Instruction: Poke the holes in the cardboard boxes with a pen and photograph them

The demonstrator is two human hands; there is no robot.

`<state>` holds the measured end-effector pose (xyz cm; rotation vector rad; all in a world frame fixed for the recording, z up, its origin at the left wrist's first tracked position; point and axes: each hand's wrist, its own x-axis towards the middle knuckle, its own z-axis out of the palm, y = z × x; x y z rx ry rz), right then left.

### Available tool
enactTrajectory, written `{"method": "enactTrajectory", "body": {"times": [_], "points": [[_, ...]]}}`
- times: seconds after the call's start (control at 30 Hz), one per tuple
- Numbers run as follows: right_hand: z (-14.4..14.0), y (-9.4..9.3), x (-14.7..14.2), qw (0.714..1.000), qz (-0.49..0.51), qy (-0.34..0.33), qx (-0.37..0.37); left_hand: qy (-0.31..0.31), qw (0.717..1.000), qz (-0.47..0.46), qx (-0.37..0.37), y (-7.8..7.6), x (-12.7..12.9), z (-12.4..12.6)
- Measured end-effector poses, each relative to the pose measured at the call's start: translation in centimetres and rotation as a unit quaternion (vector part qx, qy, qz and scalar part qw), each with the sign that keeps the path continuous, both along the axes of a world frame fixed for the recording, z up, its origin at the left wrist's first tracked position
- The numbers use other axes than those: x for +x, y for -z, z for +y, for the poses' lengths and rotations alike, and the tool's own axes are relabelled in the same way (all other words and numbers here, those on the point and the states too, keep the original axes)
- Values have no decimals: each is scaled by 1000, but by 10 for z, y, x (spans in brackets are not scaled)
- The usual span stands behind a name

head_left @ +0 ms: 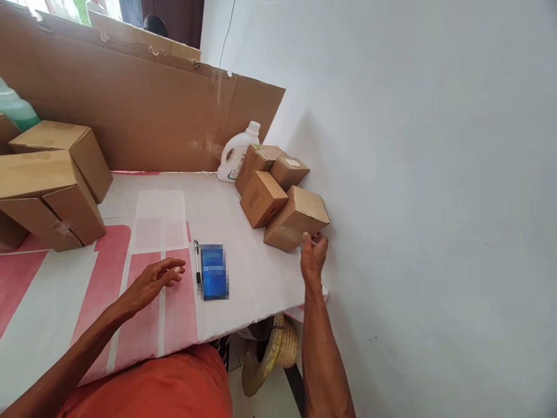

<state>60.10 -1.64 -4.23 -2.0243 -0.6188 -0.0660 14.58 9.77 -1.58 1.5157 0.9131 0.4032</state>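
Note:
My right hand (314, 255) is at the near right corner of a brown cardboard box (289, 229), thumb by its front face and fingers curled round the corner by the wall. Part of those fingers is hidden. Over the pink and white table cover hovers my left hand (154, 281), fingers loosely bent and apart, holding nothing. Just right of it lie a pen (197, 261) and a blue rectangular item (214, 271), partly pixelated. Behind the gripped box stand a smaller box (263, 199), another box (290, 172) and a taller box (256, 165), grouped close together.
A white jug (237, 154) stands behind the right-hand boxes. More cartons (47, 186) and a green-tinted container (17, 107) are on the left. A cardboard panel (148, 110) lines the back, and a wall (426, 174) bounds the right. Below the table edge hangs a straw hat (282, 345).

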Motion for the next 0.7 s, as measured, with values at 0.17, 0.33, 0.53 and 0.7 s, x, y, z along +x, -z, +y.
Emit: {"method": "enactTrajectory", "body": {"times": [0.17, 0.33, 0.53, 0.7], "points": [[41, 11, -40, 998, -8, 56, -11, 24, 999, 0, 24, -11, 11, -2], [65, 13, -40, 997, 4, 75, -21, 62, 997, -13, 38, -23, 50, -5], [46, 21, -25, 998, -7, 60, -15, 181, 979, -37, 84, -37, 173, 0], [26, 26, -4, 1000, -16, 0, 7, 194, 974, -31, 114, -32, 292, 13]]}}
